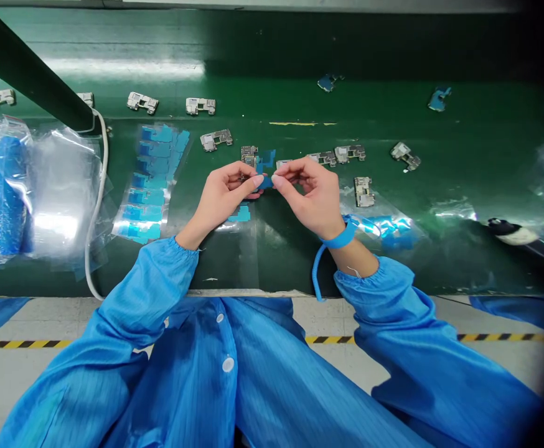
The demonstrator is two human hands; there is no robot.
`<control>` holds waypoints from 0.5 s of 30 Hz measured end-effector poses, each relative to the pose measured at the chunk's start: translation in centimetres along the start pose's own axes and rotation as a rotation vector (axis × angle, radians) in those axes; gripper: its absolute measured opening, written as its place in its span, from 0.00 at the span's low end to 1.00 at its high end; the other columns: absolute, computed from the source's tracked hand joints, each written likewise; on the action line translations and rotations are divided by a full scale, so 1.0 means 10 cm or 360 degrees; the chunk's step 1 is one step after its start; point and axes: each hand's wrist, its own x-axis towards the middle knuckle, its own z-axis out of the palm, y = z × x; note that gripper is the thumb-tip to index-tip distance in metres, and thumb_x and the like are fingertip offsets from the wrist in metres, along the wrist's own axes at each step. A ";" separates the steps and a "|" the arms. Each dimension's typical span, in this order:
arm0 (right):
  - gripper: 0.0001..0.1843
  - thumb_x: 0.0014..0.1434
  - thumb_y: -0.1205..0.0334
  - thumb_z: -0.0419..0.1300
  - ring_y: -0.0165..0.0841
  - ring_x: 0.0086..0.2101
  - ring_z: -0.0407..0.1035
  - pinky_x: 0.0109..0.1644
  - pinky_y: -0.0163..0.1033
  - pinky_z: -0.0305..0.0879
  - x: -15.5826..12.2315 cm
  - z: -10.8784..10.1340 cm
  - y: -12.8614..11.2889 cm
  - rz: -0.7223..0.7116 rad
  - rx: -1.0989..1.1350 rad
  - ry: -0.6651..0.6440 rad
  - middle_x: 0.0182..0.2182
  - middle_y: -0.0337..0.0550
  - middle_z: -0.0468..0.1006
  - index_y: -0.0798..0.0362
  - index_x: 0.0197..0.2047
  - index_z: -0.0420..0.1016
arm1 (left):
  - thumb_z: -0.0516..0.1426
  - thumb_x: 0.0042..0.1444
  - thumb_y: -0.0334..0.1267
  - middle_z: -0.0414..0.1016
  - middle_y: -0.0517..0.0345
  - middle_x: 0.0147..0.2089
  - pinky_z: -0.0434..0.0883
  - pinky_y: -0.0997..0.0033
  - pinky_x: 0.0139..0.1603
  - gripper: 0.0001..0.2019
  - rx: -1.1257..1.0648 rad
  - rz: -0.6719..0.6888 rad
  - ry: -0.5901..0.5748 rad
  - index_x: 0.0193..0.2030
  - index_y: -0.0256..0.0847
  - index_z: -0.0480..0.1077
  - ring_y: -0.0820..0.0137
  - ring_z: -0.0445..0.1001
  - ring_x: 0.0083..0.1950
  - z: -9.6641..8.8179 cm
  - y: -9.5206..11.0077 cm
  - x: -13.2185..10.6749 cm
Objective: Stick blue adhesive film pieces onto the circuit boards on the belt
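My left hand (231, 191) is closed, thumb and fingers pinching a piece of thin blue film (266, 159). A small circuit board (249, 152) shows just beyond those fingertips; whether they also grip it I cannot tell. My right hand (310, 191) pinches the film's right edge between thumb and forefinger, its other fingers curled. Around that wrist sits a blue strap (342, 235) with a coiled cord. Several more boards lie close by, one (322, 158) just behind my right hand. Beneath my left wrist lies another blue film piece (240, 213).
To the left lies a clear sheet with several blue film pieces (150, 180). Beyond it are a white cable (98, 205), plastic bags (61, 193) and a dark slanting post (29, 62). Boards (200, 106) lie along the back; a black-and-white tool (510, 232) is at right.
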 end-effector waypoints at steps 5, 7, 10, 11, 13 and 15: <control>0.18 0.74 0.43 0.67 0.37 0.32 0.74 0.40 0.47 0.75 0.03 -0.10 -0.04 -0.0294 -0.0388 -0.0026 0.32 0.41 0.82 0.46 0.37 0.80 | 0.78 0.54 0.59 0.83 0.59 0.38 0.87 0.69 0.47 0.26 0.0030 -0.0029 -0.0036 0.40 0.41 0.77 0.70 0.86 0.40 0.01 0.02 -0.01; 0.16 0.75 0.47 0.66 0.37 0.31 0.73 0.40 0.48 0.73 0.04 -0.12 -0.06 -0.0388 -0.0425 -0.0055 0.32 0.42 0.81 0.46 0.37 0.78 | 0.77 0.57 0.57 0.82 0.60 0.36 0.87 0.69 0.46 0.24 0.0047 -0.0036 -0.0057 0.40 0.41 0.77 0.69 0.86 0.38 0.01 0.03 -0.02; 0.17 0.76 0.46 0.65 0.37 0.32 0.73 0.40 0.47 0.73 0.05 -0.14 -0.06 -0.0386 -0.0387 -0.0032 0.32 0.42 0.80 0.47 0.37 0.77 | 0.73 0.65 0.53 0.85 0.60 0.39 0.88 0.67 0.47 0.19 0.0019 -0.0039 -0.0096 0.54 0.45 0.79 0.67 0.88 0.41 0.00 0.04 -0.04; 0.18 0.75 0.44 0.66 0.37 0.32 0.73 0.40 0.47 0.73 0.04 -0.13 -0.05 -0.0332 -0.0335 -0.0011 0.33 0.42 0.80 0.47 0.38 0.77 | 0.71 0.67 0.51 0.86 0.60 0.40 0.88 0.66 0.48 0.22 -0.0005 -0.0043 -0.0105 0.62 0.48 0.78 0.66 0.89 0.43 0.00 0.04 -0.04; 0.20 0.73 0.40 0.68 0.37 0.33 0.74 0.40 0.46 0.75 0.03 -0.11 -0.04 -0.0179 -0.0136 -0.0003 0.33 0.42 0.80 0.47 0.38 0.77 | 0.71 0.67 0.48 0.87 0.60 0.42 0.88 0.65 0.50 0.30 -0.0056 -0.0065 -0.0129 0.73 0.52 0.72 0.64 0.90 0.45 -0.01 0.04 -0.04; 0.23 0.69 0.36 0.71 0.37 0.35 0.77 0.41 0.45 0.77 0.01 -0.09 -0.03 -0.0025 0.0100 -0.0103 0.34 0.41 0.81 0.47 0.39 0.78 | 0.71 0.67 0.49 0.87 0.60 0.42 0.89 0.64 0.50 0.31 -0.0096 -0.0099 -0.0145 0.73 0.52 0.72 0.62 0.90 0.45 -0.02 0.03 -0.04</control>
